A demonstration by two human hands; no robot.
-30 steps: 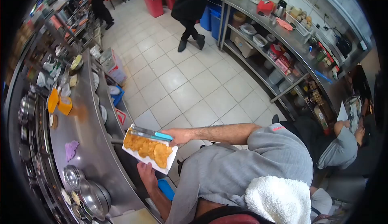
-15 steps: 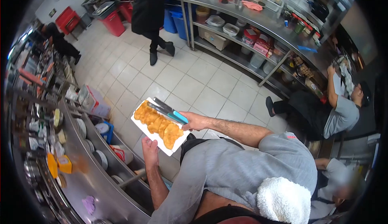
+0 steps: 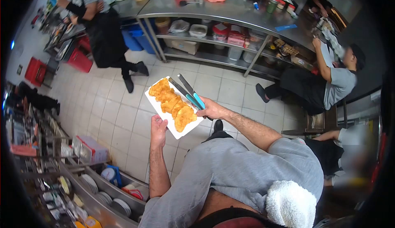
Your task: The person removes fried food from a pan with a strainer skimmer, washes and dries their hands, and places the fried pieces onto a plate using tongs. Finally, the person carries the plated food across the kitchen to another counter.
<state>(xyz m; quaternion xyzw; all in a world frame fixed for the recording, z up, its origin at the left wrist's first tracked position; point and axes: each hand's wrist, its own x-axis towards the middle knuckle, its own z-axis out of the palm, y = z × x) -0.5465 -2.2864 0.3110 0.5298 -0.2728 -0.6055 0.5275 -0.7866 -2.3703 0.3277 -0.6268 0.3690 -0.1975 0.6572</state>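
Several golden fried pieces [image 3: 168, 100] lie overlapping in a row along a white rectangular tray [image 3: 177, 136]. My left hand [image 3: 158, 127] grips the tray's near left edge, thumb on top. At the right side, my right hand [image 3: 211, 108] is closed around the turquoise handles of metal tongs [image 3: 190, 92]. The tongs' arms are slightly apart, pointing away from me beside the tray's far right edge, with nothing between them. Whether my right fingers also support the tray underneath is hidden.
A steel counter [image 3: 234, 16] with loaded shelves runs across the back. One person [image 3: 103, 34] stands at the back left, another [image 3: 317, 80] works at the right, and a third [image 3: 337, 154] is close on my right. Stacked plates [image 3: 88, 183] sit in the left-hand unit.
My view has turned to the right, and the shelves and standing person have shifted left in it. The tongs have swung off the food to the tray's right side. Both hands keep their holds.
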